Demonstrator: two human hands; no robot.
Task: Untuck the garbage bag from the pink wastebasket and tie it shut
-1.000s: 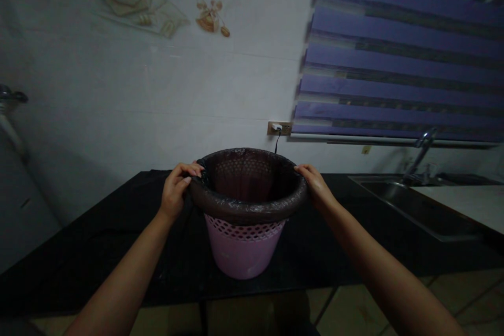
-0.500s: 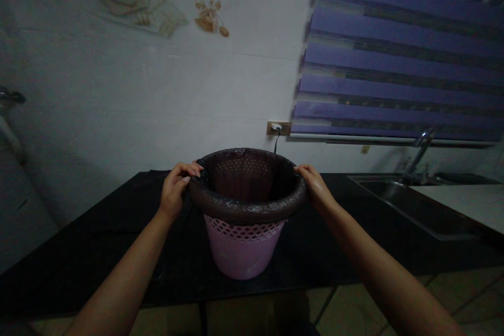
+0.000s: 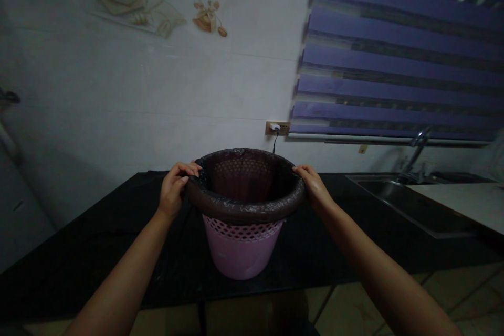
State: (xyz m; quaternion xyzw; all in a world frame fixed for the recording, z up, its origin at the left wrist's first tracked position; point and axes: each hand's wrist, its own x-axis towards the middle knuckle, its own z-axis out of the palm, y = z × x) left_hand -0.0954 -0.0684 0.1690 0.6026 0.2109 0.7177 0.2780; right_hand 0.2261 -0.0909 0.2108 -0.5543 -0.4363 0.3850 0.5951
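A pink perforated waste bin [image 3: 241, 249] stands on a black countertop [image 3: 98, 241] in front of me. A dark bin bag [image 3: 244, 206] lines it and is folded over the rim. My left hand [image 3: 173, 189] grips the bag-covered rim on the left side, fingers curled over the edge. On the right side of the rim my right hand [image 3: 315, 186] also holds the bag, fingers wrapped round it.
A steel sink [image 3: 413, 202] with a tap [image 3: 413, 155] lies at the right. A wall socket with a plugged cable [image 3: 276, 128] sits behind the bin. Purple striped blinds [image 3: 394, 52] cover the window at the upper right. Tiled floor shows below the counter edge.
The view has drifted slightly to the right. Both hands keep their hold on the rim and the bin has not moved.
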